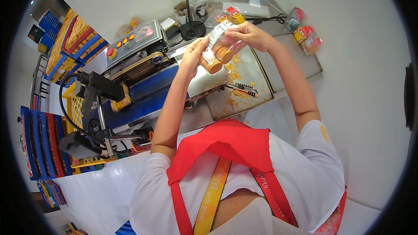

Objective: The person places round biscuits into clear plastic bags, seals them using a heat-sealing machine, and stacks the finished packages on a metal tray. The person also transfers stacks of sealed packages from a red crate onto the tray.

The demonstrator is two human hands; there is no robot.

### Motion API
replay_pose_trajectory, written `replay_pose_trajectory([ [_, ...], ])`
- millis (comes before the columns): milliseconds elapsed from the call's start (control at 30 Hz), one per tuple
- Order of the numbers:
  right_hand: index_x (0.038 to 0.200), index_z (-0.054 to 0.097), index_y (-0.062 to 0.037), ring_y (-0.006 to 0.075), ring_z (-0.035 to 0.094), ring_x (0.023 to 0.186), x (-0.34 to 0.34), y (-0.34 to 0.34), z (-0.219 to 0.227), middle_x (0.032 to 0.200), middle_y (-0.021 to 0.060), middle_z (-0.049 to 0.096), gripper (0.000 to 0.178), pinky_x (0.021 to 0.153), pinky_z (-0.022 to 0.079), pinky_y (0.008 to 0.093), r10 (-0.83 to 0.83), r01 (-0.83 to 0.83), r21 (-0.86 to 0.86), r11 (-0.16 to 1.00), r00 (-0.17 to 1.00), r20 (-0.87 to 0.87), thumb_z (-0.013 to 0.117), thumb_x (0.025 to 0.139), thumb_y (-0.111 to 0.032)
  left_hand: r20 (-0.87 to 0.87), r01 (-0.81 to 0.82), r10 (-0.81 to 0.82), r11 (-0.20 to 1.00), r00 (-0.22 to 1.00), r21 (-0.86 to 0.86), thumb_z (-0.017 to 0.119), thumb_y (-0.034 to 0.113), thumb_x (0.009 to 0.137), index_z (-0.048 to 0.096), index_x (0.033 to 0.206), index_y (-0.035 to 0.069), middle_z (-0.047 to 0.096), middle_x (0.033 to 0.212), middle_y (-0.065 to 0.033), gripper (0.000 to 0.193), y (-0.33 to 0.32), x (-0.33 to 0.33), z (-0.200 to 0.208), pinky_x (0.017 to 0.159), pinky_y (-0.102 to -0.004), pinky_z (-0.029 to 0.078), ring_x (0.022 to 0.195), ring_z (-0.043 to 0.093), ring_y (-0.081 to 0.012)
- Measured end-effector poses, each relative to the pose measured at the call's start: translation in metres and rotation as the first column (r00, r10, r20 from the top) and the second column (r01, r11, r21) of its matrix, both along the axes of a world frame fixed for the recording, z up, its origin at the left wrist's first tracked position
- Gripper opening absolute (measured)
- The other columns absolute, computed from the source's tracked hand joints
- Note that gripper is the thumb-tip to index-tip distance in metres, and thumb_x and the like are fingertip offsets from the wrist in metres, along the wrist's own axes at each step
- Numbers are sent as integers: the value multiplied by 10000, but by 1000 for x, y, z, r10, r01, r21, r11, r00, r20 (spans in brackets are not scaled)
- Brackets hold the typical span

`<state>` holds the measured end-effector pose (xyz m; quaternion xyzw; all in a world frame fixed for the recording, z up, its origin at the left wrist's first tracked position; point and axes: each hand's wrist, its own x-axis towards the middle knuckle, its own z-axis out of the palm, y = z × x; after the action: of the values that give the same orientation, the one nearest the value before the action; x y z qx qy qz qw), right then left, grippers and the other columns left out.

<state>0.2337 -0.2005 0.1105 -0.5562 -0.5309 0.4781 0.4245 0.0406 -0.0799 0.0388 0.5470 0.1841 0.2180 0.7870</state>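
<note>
Left grip (195,55), right grip (251,36) hold clear biscuit packet (223,54).

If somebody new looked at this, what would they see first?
Probably the bright red apron at the bottom middle. Then the clear pack of round brown biscuits, held between the left hand and right hand near the top middle. The blue belt, left of middle, stands out too.

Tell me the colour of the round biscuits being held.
The biscuits are golden brown, seen in the head view.
</note>
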Motion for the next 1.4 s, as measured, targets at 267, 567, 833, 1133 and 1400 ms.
replay_pose_trajectory([
  [267, 1168, 598, -19, 146, 586, 944, -34, 4, 10, 1049, 52, 646, 418, 847, 459, 285, -254, 110, 580, 807, 951, 174, 544, 937, -363, 141, 197, -170, 957, 975, -211, 507, 377, 951, 527, 1192, 84, 603, 1100, -45, 379, 8, -19, 12, 824, -302, 520, 947, 606, -130],
  [567, 1235, 525, -14, 177, 529, 1075, -17, -6, 21, 1204, 92, 569, 538, 954, 378, 294, -497, 323, 590, 740, 854, 156, 386, 980, -468, 386, 328, -123, 785, 914, -526, 509, 383, 941, 539, 1193, 95, 603, 1037, -114, 384, 16, -18, -10, 648, -338, 486, 838, 576, -196],
  [833, 1303, 337, 9, 198, 575, 1001, -32, 2, 3, 1126, 187, 578, 800, 862, 458, 322, -428, 338, 437, 833, 895, 124, 604, 824, -574, 406, 107, 57, 923, 912, -370, 496, 378, 950, 448, 1281, 33, 559, 1208, -95, 480, 14, -15, -4, 951, -360, 468, 1114, 554, -189],
  [1133, 1087, 593, -5, 156, 590, 928, -24, -1, -11, 1016, 88, 611, 454, 711, 494, 284, -770, 318, 818, 479, 601, 216, 745, 793, -316, 82, -110, 91, 956, 992, 273, 611, 199, 914, 406, 1316, 27, 648, 1055, -74, 483, -2, -19, 32, 811, -258, 484, 925, 598, -91],
  [1400, 1070, 628, 11, 112, 625, 859, -3, -3, -10, 962, 67, 661, 353, 772, 540, 278, 34, -42, 92, 995, 996, 87, 604, 912, -304, -130, -34, 153, 764, 980, 644, 706, 290, 832, 462, 1297, 84, 680, 981, -85, 564, -2, -7, 39, 786, -275, 482, 877, 613, -112],
])
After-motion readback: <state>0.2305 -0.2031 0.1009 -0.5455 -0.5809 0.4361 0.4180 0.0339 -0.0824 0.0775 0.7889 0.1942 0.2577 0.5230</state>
